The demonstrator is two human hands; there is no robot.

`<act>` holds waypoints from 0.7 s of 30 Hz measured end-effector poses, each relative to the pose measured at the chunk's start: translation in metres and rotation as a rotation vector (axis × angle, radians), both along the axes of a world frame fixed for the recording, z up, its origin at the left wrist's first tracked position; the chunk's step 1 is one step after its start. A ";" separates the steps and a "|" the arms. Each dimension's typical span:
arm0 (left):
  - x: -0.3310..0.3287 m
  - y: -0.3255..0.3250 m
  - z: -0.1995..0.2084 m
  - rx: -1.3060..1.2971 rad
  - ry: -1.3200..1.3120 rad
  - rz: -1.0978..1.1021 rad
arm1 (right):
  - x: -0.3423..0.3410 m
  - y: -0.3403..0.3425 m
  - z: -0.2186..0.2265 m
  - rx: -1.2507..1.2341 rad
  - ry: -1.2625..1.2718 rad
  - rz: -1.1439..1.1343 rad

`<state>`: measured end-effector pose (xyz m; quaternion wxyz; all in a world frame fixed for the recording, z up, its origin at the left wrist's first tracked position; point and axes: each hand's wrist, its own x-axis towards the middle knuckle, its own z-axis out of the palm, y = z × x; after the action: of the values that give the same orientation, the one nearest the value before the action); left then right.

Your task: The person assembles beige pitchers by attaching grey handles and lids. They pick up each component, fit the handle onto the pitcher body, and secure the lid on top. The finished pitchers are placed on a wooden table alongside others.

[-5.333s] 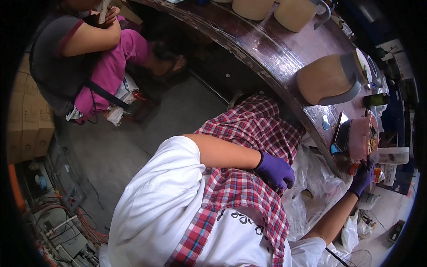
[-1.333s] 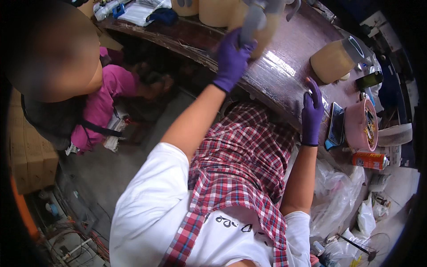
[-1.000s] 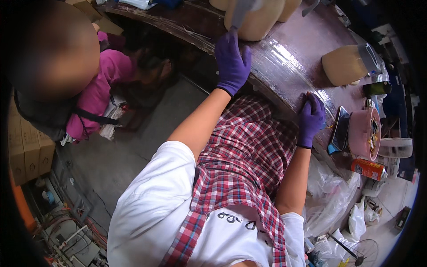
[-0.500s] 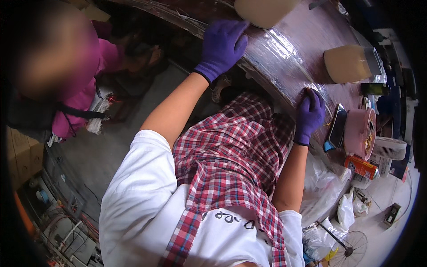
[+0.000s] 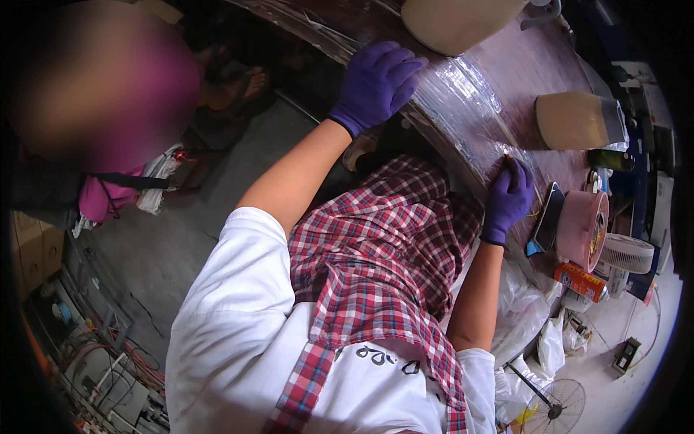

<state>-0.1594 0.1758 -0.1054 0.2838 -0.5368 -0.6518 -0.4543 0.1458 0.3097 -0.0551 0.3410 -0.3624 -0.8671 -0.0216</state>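
- The left hand (image 5: 379, 83) is resting at the near edge of the dark table (image 5: 517, 79), back upward, its fingers lying close together and pointing far and right; its palm side is facing away, so I cannot tell whether it is clasping anything.
- The far jug (image 5: 463, 25), a tan-bodied one, is standing on the table just beyond those fingertips, to the far right of them, with a narrow gap showing between.
- Of the two hands, the left is clearly lying nearer to this jug; the upper border is cutting off its top, so its full long axis is not showing, though its grey handle is sitting on the right side, away from the left hand.
- The right hand (image 5: 508, 195) is resting at the same table edge with fingers bent inward; whether they are gripping something small I cannot tell.
- The right-hand jug (image 5: 571, 121) is sitting far and right of the right hand, near its fingertips but apart; its long axis is running roughly left to right, the grey top forming the right end and the tan base facing left.
- A dark phone (image 5: 547, 217) and a pink tub (image 5: 575, 226) are lying right of the right hand, the phone closer.
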 end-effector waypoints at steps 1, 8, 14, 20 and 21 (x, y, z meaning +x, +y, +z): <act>0.000 0.000 -0.001 0.002 -0.002 -0.004 | 0.000 0.000 0.000 0.001 0.003 0.006; 0.002 0.000 0.001 0.001 0.005 0.004 | 0.001 -0.001 0.000 0.000 -0.016 -0.018; -0.002 0.002 -0.005 0.002 -0.037 -0.047 | -0.001 -0.003 -0.001 -0.007 0.003 -0.013; 0.006 0.001 -0.005 0.017 -0.010 0.011 | 0.002 -0.002 -0.002 0.011 0.005 -0.026; 0.007 0.001 -0.005 0.010 -0.019 0.006 | 0.003 -0.002 -0.002 0.022 0.003 -0.023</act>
<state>-0.1529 0.1771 -0.1100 0.2816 -0.5290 -0.6540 -0.4617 0.1490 0.3079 -0.0571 0.3463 -0.3686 -0.8620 -0.0346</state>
